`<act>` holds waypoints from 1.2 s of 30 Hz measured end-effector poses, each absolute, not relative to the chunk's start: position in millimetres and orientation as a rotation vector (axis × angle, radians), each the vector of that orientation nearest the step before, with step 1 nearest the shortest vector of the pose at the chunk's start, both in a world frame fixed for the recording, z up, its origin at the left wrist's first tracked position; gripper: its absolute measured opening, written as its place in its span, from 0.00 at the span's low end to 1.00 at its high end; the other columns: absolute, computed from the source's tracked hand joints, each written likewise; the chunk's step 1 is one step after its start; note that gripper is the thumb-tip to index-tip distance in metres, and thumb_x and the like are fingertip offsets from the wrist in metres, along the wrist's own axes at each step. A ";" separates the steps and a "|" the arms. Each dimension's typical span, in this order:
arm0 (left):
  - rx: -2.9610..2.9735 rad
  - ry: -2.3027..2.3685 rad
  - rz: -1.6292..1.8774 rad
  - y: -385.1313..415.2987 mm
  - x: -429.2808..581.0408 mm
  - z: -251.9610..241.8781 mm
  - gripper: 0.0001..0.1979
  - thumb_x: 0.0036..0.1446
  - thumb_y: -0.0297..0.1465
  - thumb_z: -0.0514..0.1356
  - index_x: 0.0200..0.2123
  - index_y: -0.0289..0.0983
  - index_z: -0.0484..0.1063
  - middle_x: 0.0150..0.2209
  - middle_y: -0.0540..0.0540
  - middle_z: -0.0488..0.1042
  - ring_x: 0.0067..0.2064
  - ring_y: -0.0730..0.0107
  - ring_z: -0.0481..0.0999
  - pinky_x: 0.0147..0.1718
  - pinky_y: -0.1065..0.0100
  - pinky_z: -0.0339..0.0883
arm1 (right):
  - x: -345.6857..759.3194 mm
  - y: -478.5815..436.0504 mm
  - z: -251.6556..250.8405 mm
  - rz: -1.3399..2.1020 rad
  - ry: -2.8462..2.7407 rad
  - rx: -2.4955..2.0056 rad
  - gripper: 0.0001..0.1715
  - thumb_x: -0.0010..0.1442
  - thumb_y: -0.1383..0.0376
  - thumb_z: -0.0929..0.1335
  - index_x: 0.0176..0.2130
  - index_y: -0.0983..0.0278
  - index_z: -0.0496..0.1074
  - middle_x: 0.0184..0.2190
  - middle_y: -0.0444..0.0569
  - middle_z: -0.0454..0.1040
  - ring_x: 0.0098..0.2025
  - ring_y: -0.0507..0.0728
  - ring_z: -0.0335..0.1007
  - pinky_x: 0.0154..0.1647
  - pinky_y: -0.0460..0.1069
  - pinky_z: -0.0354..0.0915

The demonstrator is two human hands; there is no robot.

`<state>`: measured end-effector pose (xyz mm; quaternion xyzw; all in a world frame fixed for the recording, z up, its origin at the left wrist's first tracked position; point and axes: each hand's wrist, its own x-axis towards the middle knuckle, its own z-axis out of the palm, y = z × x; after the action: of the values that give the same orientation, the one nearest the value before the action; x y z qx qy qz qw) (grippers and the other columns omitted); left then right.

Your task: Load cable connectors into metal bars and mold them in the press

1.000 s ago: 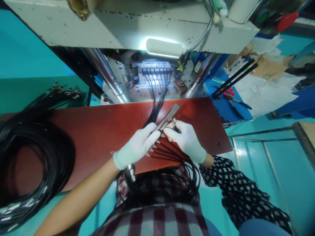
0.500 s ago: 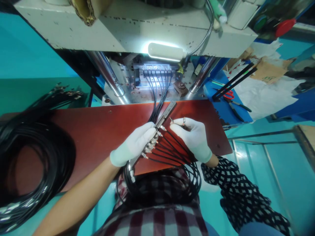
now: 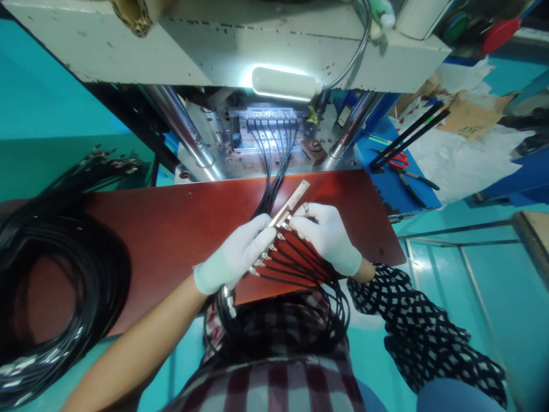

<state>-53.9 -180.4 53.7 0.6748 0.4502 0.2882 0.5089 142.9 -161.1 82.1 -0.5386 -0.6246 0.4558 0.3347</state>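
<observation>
My gloved left hand (image 3: 238,249) is closed around a narrow metal bar (image 3: 295,196) that slants up to the right above the red-brown board. Several metal cable ends (image 3: 271,248) sit in a row along the bar's right side. Their black cables (image 3: 295,264) run off to the right and curl down over my lap. Beside the bar's upper part, my gloved right hand (image 3: 323,232) pinches the end of one black cable against the bar's edge. The fingers mostly hide that cable's tip.
A press holds a lit metal mould (image 3: 268,134) with several black cables coming out. A work lamp (image 3: 283,84) shines above it. Coiled black cables (image 3: 107,274) lie on the board (image 3: 171,229) at left. Pliers (image 3: 414,191) and red-handled scissors (image 3: 400,161) rest on a blue surface at right.
My right hand has moved left and slightly up, bringing the cable end from beside the bar to its edge. My left hand keeps its hold, and the bar has turned slightly.
</observation>
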 end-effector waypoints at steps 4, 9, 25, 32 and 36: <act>1.645 1.112 0.647 -181.3 -52.0 52.6 0.17 0.69 0.43 0.49 0.32 0.37 0.59 0.29 0.54 0.59 0.31 0.75 0.60 0.32 0.70 0.57 | 148.9 -164.8 74.1 1.196 -1.669 -1.404 0.14 0.62 0.63 0.67 0.25 0.64 0.69 0.21 0.40 0.67 0.26 0.49 0.62 0.29 0.46 0.57; 1.553 1.035 0.726 -179.3 -52.5 51.9 0.17 0.70 0.43 0.49 0.32 0.37 0.61 0.30 0.53 0.59 0.33 0.74 0.60 0.34 0.70 0.59 | 157.0 -170.5 57.0 1.195 -1.509 -1.311 0.10 0.68 0.59 0.61 0.42 0.61 0.68 0.25 0.39 0.69 0.27 0.50 0.63 0.32 0.46 0.62; 1.491 0.901 0.706 -173.9 -58.0 53.6 0.19 0.68 0.44 0.49 0.33 0.37 0.65 0.32 0.50 0.66 0.35 0.70 0.66 0.36 0.70 0.65 | 178.2 -136.4 78.3 1.579 -1.896 -1.053 0.28 0.68 0.58 0.58 0.21 0.64 0.71 0.23 0.46 0.76 0.27 0.52 0.68 0.33 0.47 0.62; 1.535 0.844 0.695 -170.5 -59.0 55.4 0.19 0.70 0.44 0.47 0.32 0.36 0.62 0.32 0.52 0.62 0.34 0.73 0.62 0.36 0.70 0.61 | 174.7 -129.2 77.4 1.730 -1.889 -1.036 0.26 0.66 0.63 0.58 0.24 0.66 0.75 0.22 0.45 0.76 0.23 0.51 0.64 0.28 0.46 0.61; 1.550 0.881 0.664 -170.8 -57.6 55.3 0.20 0.69 0.45 0.47 0.31 0.37 0.60 0.30 0.53 0.60 0.32 0.73 0.59 0.33 0.70 0.59 | 176.2 -129.4 78.8 1.748 -1.858 -1.026 0.28 0.67 0.61 0.59 0.19 0.64 0.70 0.21 0.44 0.74 0.24 0.51 0.65 0.31 0.47 0.62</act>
<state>-57.6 -170.8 55.3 0.6633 0.3772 0.2840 0.5806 176.2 -129.4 78.8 -0.3660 -0.6627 0.6236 0.1949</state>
